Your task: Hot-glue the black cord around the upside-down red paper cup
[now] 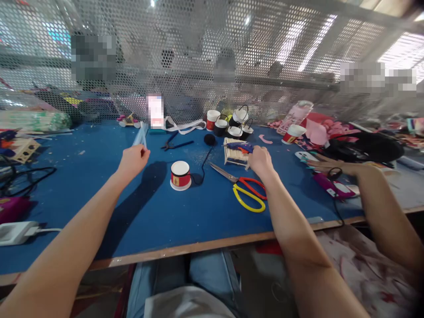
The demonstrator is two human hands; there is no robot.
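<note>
My left hand [132, 161] is raised over the blue table [99, 198], fingers pinched on a clear glue stick [141, 136] that points up and away. My right hand [261, 161] reaches forward and is closed on a blue glue gun [243, 146] resting on a small wooden stick rack [234, 153]. Between the hands stands an upside-down paper cup [180, 175] with a red band, with a black cord [202, 170] running from it to a black pompom [209, 139].
Scissors [247, 190] with red and yellow handles lie by my right wrist. Pliers [174, 142], several decorated cups [228, 123] and a phone [155, 110] sit further back. Another person's hand [326, 165] rests at the right near a purple tool [333, 187]. A mesh wall [212, 53] bounds the table.
</note>
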